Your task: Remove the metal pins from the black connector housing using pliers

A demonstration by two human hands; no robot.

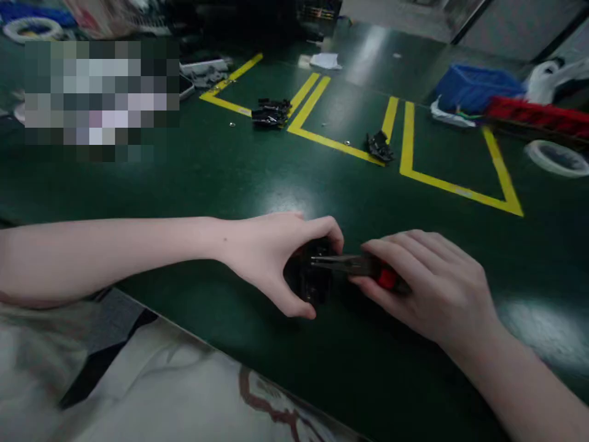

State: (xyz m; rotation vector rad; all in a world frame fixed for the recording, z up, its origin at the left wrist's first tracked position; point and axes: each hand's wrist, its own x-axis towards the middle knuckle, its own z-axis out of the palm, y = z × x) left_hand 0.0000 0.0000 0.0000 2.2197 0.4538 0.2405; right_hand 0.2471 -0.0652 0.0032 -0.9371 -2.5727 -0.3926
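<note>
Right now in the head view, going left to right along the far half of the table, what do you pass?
White tape roll → larger pile of black parts → smaller pile of black parts → blue bin → red tray → second white tape roll.

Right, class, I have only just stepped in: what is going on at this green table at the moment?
A person is working at a green table marked with yellow tape lines. The left hand grips a small black part against the tabletop. The right hand holds a tool with a red handle, its metal tip laid against that part. Further back lie two small heaps of black parts and, and a blue bin stands at the far right.
</note>
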